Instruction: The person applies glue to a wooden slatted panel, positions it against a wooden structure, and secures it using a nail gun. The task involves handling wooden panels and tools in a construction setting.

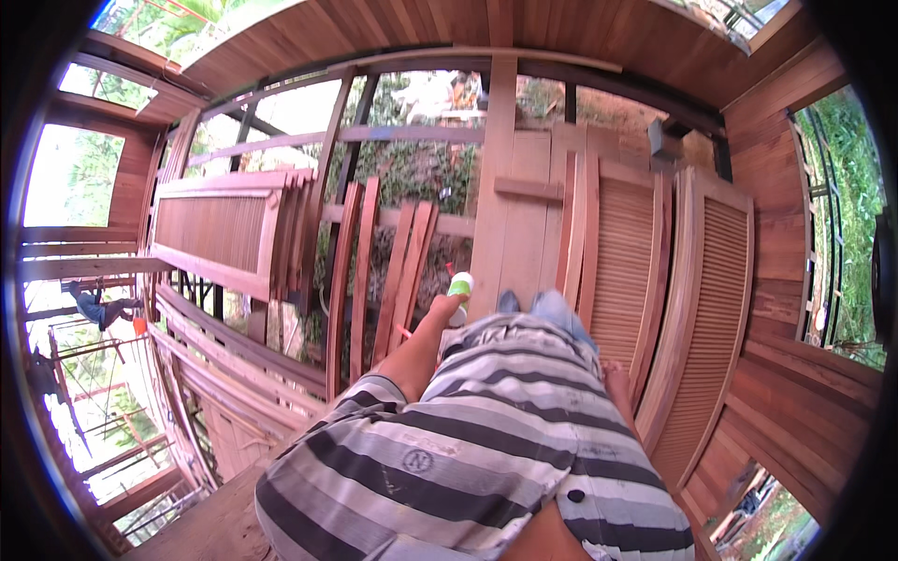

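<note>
My left hand [447, 305] is closed around a white and green bottle [461, 282] with a red tip, held out in front of my body. Below the bottle, plank boards and the gap between floor beams show. My right hand [615, 374] hangs low by my right side, next to a louvred wooden shutter panel [625, 248]. My striped shirt partly covers that hand, and its fingers are too small and hidden to read.
More louvred panels lean at the right [703, 309] and at the left [210, 229]. Loose reddish boards [402, 271] lie across the open floor framing, with ground and plants below. A plank walkway [524, 224] runs under my feet. Another person [98, 307] is far left.
</note>
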Demonstrator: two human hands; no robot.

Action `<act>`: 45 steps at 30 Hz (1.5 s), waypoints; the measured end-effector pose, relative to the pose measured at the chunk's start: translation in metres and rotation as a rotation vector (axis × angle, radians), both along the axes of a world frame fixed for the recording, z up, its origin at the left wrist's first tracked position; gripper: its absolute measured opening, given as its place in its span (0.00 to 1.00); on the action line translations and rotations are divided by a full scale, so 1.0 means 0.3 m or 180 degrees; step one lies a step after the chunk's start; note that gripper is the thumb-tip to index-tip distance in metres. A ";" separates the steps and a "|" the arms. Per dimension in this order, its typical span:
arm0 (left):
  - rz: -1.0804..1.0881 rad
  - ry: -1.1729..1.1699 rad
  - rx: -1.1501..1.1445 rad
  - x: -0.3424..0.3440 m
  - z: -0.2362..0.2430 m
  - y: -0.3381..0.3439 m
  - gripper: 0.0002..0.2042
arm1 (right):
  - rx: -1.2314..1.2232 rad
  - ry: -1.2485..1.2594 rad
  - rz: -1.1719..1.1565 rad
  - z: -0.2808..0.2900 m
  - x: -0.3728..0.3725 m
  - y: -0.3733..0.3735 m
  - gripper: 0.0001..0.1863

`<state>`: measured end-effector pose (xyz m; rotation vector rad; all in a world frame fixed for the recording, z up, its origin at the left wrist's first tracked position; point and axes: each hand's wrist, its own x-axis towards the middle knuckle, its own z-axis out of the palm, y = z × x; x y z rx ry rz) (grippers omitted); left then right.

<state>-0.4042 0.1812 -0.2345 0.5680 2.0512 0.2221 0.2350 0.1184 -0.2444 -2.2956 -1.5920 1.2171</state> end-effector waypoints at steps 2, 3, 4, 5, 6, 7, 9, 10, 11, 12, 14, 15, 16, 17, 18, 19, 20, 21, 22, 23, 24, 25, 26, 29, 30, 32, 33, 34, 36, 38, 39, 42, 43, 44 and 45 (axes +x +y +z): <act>0.0833 -0.0141 -0.0151 0.073 0.025 -0.186 0.39 | -0.0227 0.0234 0.0389 0.090 0.023 -0.033 0.11; 0.1333 -0.0253 0.0688 0.041 0.123 -0.090 0.35 | -0.0291 0.0515 0.0407 0.106 0.048 -0.028 0.12; 0.1536 0.0112 0.1654 -0.011 0.253 0.025 0.32 | -0.0380 0.0820 0.0444 0.110 0.065 -0.020 0.12; 0.1377 0.0297 0.1899 -0.131 0.393 0.153 0.35 | -0.0445 0.0829 0.0394 0.042 0.114 -0.012 0.13; 0.1157 0.0380 0.2150 -0.169 0.631 0.352 0.38 | -0.0490 0.0762 0.0243 -0.015 0.185 -0.014 0.13; 0.1037 0.0137 0.2770 -0.144 0.893 0.494 0.36 | -0.0518 0.0690 0.0070 -0.048 0.261 -0.022 0.14; 0.0914 0.0880 0.3736 -0.260 1.238 0.548 0.37 | -0.0460 0.0586 0.0998 -0.050 0.129 0.189 0.15; 0.0991 0.1270 0.3836 -0.265 1.398 0.542 0.38 | -0.0419 0.0496 0.1449 -0.004 0.044 0.325 0.18; 0.1018 0.1650 0.3953 -0.241 1.534 0.545 0.40 | -0.0904 0.0496 0.0836 0.118 -0.089 0.442 0.20; 0.0892 0.1849 0.4472 -0.213 1.609 0.582 0.40 | -0.1312 0.0425 0.0117 0.288 -0.236 0.559 0.21; 0.0684 0.2981 0.5353 -0.209 1.615 0.688 0.38 | -0.0859 0.0661 -0.0214 0.236 -0.224 0.711 0.17; 0.0936 0.3560 0.5304 -0.238 1.480 0.736 0.37 | -0.0710 0.0688 -0.0081 0.216 -0.234 0.803 0.19; 0.1169 0.4206 0.5205 -0.260 1.303 0.756 0.36 | -0.0579 0.0758 0.0093 0.196 -0.262 0.904 0.20; 0.0560 0.3378 0.3289 -0.245 1.137 0.763 0.36 | -0.0415 0.0794 0.0201 0.188 -0.268 0.995 0.22; 0.0180 0.1950 0.1975 -0.255 0.992 0.759 0.35 | -0.0376 0.0903 0.0208 0.185 -0.314 1.079 0.21; 0.0259 0.1206 0.0505 -0.362 0.695 0.588 0.38 | -0.0394 0.1093 0.0315 0.205 -0.403 1.154 0.21; 0.0582 0.0584 -0.0069 -0.336 0.493 0.456 0.37 | -0.0365 0.1221 0.0319 0.238 -0.446 1.240 0.20; 0.1001 0.0133 0.0113 -0.240 0.429 0.436 0.39 | -0.0340 0.1144 0.0224 0.251 -0.434 1.318 0.20; 0.1548 -0.0257 0.0279 -0.160 0.399 0.370 0.41 | -0.0332 0.1098 0.0173 0.251 -0.438 1.364 0.20; 0.2089 -0.0582 0.0449 -0.084 0.388 0.303 0.43 | -0.0394 0.1018 0.0175 0.270 -0.437 1.384 0.20; 0.1969 -0.0207 0.0789 -0.104 0.418 0.314 0.40 | -0.0230 0.1161 -0.0090 0.287 -0.433 1.404 0.17; 0.1898 0.0224 0.1131 -0.155 0.453 0.329 0.37 | -0.0487 0.1118 -0.0098 0.292 -0.424 1.395 0.16; 0.1564 0.0618 0.1050 -0.190 0.606 0.502 0.33 | -0.0624 0.0996 -0.0208 0.264 -0.371 1.422 0.16; 0.1846 0.0767 0.2383 -0.303 1.132 0.858 0.39 | -0.1473 0.0580 0.0122 0.139 -0.254 1.478 0.14; 0.1524 0.1158 0.2760 -0.349 1.282 0.918 0.39 | -0.1689 0.0320 0.0410 0.139 -0.265 1.491 0.14; 0.1445 0.1479 0.3666 -0.315 1.524 1.051 0.43 | -0.1527 0.0190 0.0168 0.100 -0.237 1.526 0.15; 0.1195 0.2159 0.3601 -0.333 1.584 1.072 0.46 | -0.1448 0.0138 0.0026 0.089 -0.243 1.542 0.15; 0.1093 0.2631 0.3937 -0.321 1.587 1.100 0.46 | -0.1259 0.0461 -0.0244 0.080 -0.241 1.558 0.16; 0.0983 0.3470 0.4657 -0.323 1.490 1.149 0.45 | -0.1051 0.0769 -0.0465 0.026 -0.273 1.601 0.17; 0.0698 0.3780 0.3523 -0.350 1.189 1.070 0.43 | -0.0891 0.1053 -0.0480 0.036 -0.362 1.631 0.18; 0.0409 0.3537 0.2075 -0.331 1.045 1.019 0.42 | -0.0954 0.1155 -0.0445 0.073 -0.407 1.635 0.18; 0.2786 0.0149 0.0993 -0.265 0.580 0.744 0.24 | -0.1024 0.1210 0.0024 0.129 -0.495 1.640 0.19; 0.2823 0.0236 0.0692 -0.282 0.454 0.586 0.25 | -0.0972 0.1280 0.0231 0.129 -0.542 1.622 0.19; 0.2719 -0.0185 0.0778 -0.176 0.468 0.634 0.24 | -0.0831 0.1156 0.0279 0.122 -0.487 1.618 0.19; 0.2699 -0.0539 0.0837 -0.084 0.543 0.665 0.24 | -0.0758 0.1163 -0.0045 0.123 -0.458 1.606 0.19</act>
